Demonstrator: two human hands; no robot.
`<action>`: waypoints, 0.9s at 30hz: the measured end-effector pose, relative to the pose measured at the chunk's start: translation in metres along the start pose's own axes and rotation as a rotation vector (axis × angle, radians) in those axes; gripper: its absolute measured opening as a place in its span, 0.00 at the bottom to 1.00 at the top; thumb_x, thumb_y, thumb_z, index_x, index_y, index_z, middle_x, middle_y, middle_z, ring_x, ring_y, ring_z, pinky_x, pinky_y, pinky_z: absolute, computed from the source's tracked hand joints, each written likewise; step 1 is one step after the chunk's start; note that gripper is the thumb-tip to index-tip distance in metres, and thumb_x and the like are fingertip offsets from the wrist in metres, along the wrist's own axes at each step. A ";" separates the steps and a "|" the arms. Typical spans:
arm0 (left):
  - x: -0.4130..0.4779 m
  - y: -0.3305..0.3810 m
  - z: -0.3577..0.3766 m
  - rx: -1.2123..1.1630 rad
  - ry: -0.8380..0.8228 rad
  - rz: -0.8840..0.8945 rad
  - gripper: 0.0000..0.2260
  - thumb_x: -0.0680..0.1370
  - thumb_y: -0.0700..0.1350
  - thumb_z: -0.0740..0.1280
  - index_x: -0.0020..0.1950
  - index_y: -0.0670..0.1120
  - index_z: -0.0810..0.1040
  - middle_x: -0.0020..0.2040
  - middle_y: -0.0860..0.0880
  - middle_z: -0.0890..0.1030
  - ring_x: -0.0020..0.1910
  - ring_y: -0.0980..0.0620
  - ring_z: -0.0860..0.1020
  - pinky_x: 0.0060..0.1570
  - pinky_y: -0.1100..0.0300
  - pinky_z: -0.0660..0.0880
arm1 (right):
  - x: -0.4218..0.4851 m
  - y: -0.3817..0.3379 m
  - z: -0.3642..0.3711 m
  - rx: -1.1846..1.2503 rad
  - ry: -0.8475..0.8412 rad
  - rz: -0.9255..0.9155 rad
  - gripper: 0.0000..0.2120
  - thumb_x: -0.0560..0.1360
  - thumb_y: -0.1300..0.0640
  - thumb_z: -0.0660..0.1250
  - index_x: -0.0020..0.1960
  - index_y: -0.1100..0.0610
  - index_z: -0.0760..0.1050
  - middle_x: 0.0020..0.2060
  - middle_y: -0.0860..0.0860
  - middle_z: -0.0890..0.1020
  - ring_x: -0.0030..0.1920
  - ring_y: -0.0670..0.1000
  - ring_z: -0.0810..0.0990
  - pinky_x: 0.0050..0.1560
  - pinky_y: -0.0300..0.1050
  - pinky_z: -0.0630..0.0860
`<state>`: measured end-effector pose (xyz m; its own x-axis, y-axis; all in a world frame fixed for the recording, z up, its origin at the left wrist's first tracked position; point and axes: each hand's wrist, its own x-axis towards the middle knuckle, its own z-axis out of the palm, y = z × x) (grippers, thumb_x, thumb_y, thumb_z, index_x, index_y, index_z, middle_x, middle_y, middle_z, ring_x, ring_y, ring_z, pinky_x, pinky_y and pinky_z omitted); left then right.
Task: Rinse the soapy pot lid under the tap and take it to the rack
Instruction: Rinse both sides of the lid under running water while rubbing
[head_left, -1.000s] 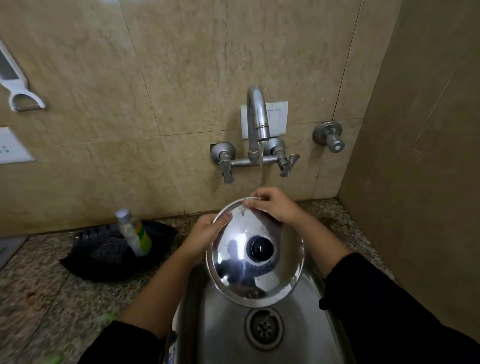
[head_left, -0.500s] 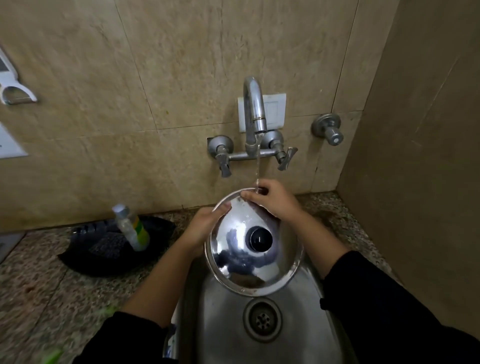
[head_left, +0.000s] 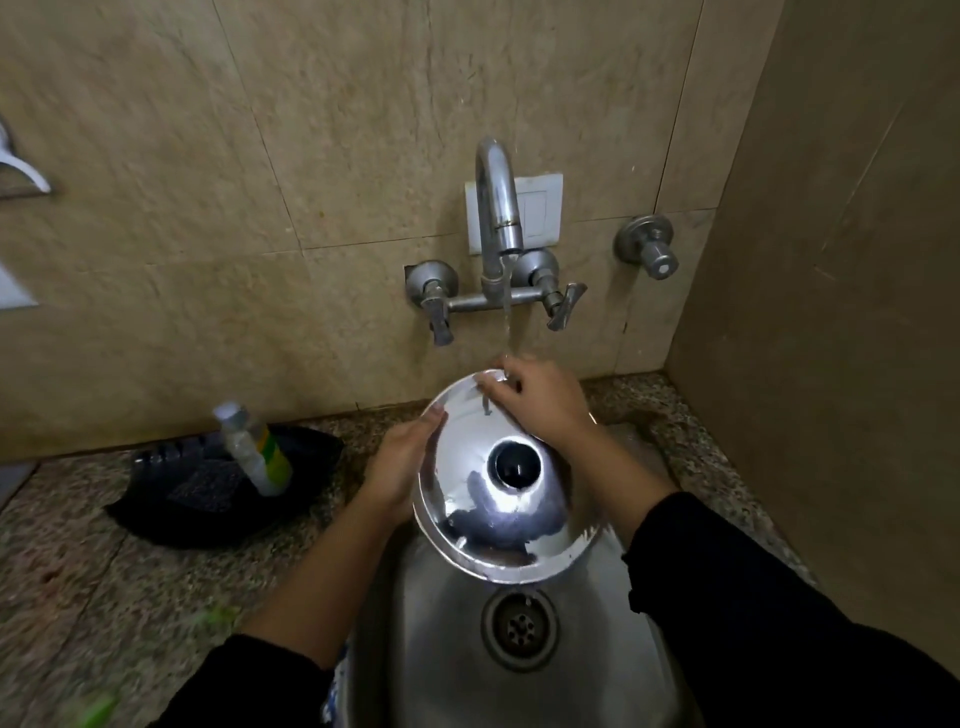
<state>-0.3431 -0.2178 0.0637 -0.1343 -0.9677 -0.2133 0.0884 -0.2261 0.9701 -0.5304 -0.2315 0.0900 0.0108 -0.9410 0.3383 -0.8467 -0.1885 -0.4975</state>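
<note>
- pot lid (head_left: 498, 514) held tilted over the sink (head_left: 447, 649), knob (head_left: 514, 464) facing up, far edge under the tap (head_left: 496, 208) w/ water running
- left hand (head_left: 397, 467) grips lid's left rim, fingers closed round the edge, thumb on top
- right hand (head_left: 540, 402) on far rim, fingers bent, pinching the edge where the stream lands
- bottle (head_left: 254, 449) stands in black tray (head_left: 171, 514) on counter (head_left: 104, 597), left of sink & well apart from lid

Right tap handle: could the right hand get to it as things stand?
Probably yes. The right hand sits at the lid's far rim, just below the right tap handle, with only the water stream nearby. It would have to release the lid, leaving the left hand holding it.
</note>
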 end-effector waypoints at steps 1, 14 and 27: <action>0.000 -0.004 0.000 -0.032 0.059 -0.006 0.14 0.77 0.53 0.67 0.46 0.43 0.84 0.44 0.42 0.85 0.44 0.44 0.83 0.48 0.52 0.79 | -0.004 0.009 0.003 -0.016 0.034 0.019 0.17 0.79 0.44 0.58 0.58 0.54 0.77 0.52 0.54 0.81 0.53 0.55 0.79 0.49 0.49 0.74; -0.001 -0.014 0.011 -0.362 0.473 -0.149 0.15 0.80 0.51 0.61 0.54 0.40 0.76 0.40 0.44 0.79 0.38 0.44 0.78 0.47 0.49 0.77 | -0.101 -0.003 0.040 -0.123 -0.016 -0.189 0.23 0.80 0.52 0.53 0.74 0.53 0.63 0.73 0.50 0.67 0.74 0.45 0.57 0.75 0.46 0.53; -0.006 -0.005 0.030 -0.304 0.416 -0.055 0.13 0.79 0.49 0.65 0.40 0.43 0.79 0.38 0.44 0.82 0.38 0.45 0.80 0.44 0.54 0.77 | -0.088 -0.005 0.027 0.099 -0.024 -0.441 0.19 0.79 0.54 0.61 0.70 0.51 0.70 0.71 0.46 0.71 0.73 0.44 0.64 0.73 0.43 0.60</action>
<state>-0.3723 -0.2078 0.0632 0.2511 -0.9020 -0.3513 0.3831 -0.2407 0.8918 -0.5122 -0.1558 0.0414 0.3723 -0.7709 0.5168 -0.7038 -0.5975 -0.3843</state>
